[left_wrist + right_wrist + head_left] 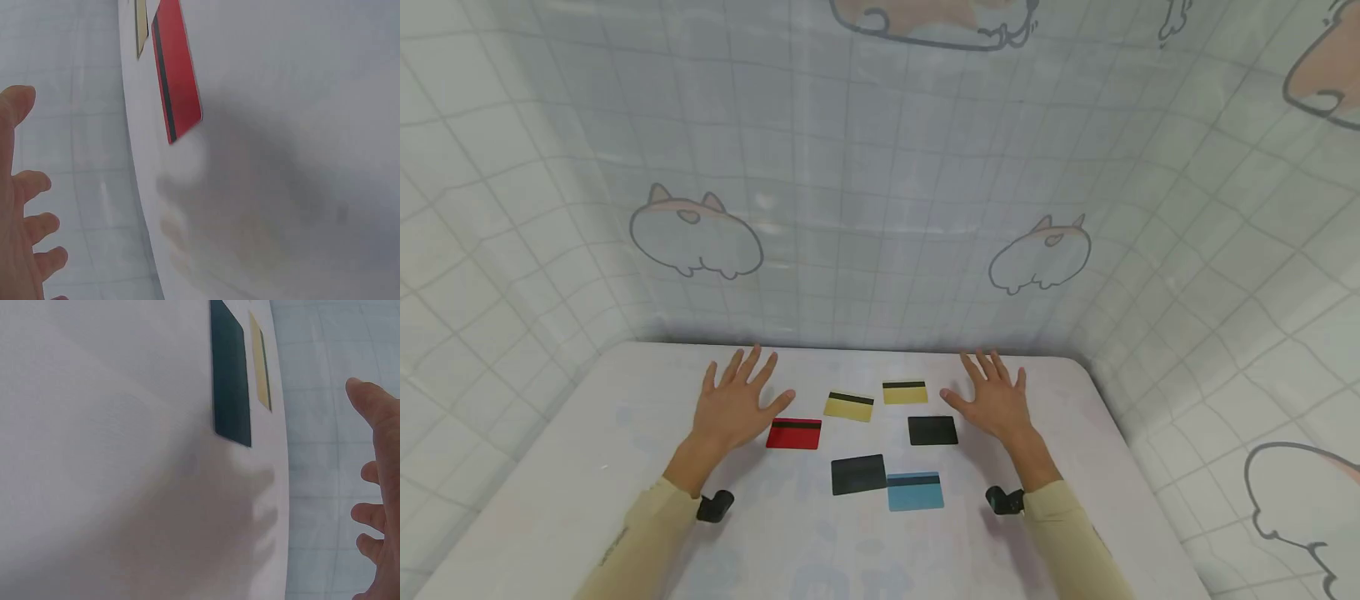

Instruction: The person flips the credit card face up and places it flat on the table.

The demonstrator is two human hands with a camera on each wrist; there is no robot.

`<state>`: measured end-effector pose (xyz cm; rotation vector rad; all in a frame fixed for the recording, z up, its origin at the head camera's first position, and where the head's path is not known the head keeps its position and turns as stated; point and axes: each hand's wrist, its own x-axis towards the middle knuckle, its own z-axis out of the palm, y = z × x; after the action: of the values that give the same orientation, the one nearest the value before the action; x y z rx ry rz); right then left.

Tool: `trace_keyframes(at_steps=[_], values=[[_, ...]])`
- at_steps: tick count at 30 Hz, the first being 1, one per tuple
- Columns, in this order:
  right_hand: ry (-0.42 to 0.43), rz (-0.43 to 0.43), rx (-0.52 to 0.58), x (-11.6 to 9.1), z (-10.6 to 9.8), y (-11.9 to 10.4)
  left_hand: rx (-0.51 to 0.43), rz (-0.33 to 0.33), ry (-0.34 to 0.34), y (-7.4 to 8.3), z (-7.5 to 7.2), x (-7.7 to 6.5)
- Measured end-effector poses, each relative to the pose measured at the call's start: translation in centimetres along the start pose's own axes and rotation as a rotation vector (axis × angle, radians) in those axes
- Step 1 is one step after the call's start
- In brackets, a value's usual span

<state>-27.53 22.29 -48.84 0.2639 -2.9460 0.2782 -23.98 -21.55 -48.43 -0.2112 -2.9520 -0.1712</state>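
Observation:
My left hand (730, 412) hovers with spread fingers over the table's left side, holding nothing. Closest to it is a red card (794, 434) with a dark stripe, just right of the thumb. On the other side my right hand (997, 404) is likewise spread above the table, beside a black card (933, 431). Between the hands lie two yellow striped cards (849, 407), (906, 392) toward the back. Nearer the front, a second black card (859, 475) lies against the left edge of a blue striped card (915, 492). The right wrist view shows the hand's shadow below the black card (230, 375).
The white table (775, 550) has rounded back corners. A pale grid-patterned curtain (880, 208) with cartoon animals hangs behind it and along both sides. Small black devices (715, 506), (1004, 500) are strapped at both wrists, under beige sleeves (647, 542).

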Motion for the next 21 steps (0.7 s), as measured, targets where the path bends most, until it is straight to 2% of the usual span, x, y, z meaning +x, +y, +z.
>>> trace_keyframes(at_steps=[9, 14, 21], values=[[0.027, -0.041, 0.058, -1.4, 0.7, -1.2, -0.036, 0.036, 0.043, 1.7, -0.5, -1.7], [0.047, -0.063, 0.078, -1.8, 1.0, -2.2, -0.090, 0.067, 0.076, 2.8, -0.5, -2.7], [0.027, -0.100, 0.094, -2.5, 1.6, -3.6, -0.142, 0.080, 0.074, 4.6, -0.2, -4.0]])
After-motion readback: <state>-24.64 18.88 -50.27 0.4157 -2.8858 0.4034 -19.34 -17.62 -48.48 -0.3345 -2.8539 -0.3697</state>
